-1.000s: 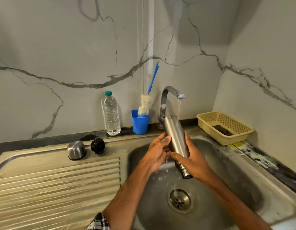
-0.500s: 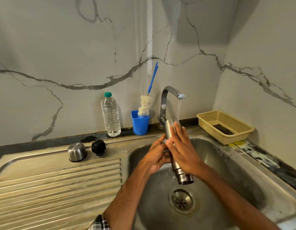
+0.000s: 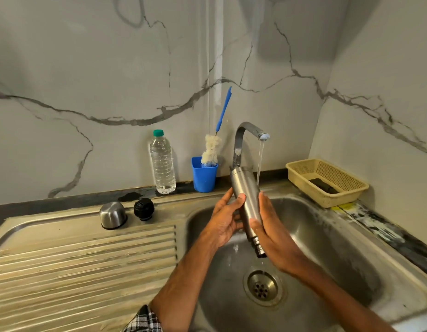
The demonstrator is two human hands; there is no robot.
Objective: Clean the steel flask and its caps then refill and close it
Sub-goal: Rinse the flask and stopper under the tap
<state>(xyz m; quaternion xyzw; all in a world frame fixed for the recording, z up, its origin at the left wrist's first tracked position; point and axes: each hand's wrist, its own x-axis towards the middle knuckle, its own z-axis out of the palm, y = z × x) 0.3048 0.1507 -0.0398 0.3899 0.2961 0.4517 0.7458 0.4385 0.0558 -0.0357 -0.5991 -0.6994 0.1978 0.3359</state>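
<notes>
Over the sink basin [image 3: 327, 248] I hold the steel flask [image 3: 245, 188] upside down and tilted, its threaded mouth pointing at the drain [image 3: 262, 287]. My left hand [image 3: 222, 224] grips the flask's left side, thumb across the front. My right hand [image 3: 274, 238] lies along its right side with fingers straight, palm pressed to the steel. Water runs from the tap [image 3: 247, 130] past the flask's right edge. The steel outer cap [image 3: 112, 214] and the black inner cap [image 3: 143, 208] stand on the drainboard's back edge, left of the basin.
A ribbed steel drainboard [image 3: 88, 264] fills the left. Against the marble wall stand a plastic water bottle [image 3: 162, 164] and a blue cup [image 3: 204, 174] holding a bottle brush [image 3: 211, 149]. A beige basket [image 3: 327, 183] with a dark scrubber sits at the back right corner.
My right hand slid from the flask's upper front down along its right side, as in a rubbing stroke. The flask stays inverted under the running water; my left hand keeps its grip.
</notes>
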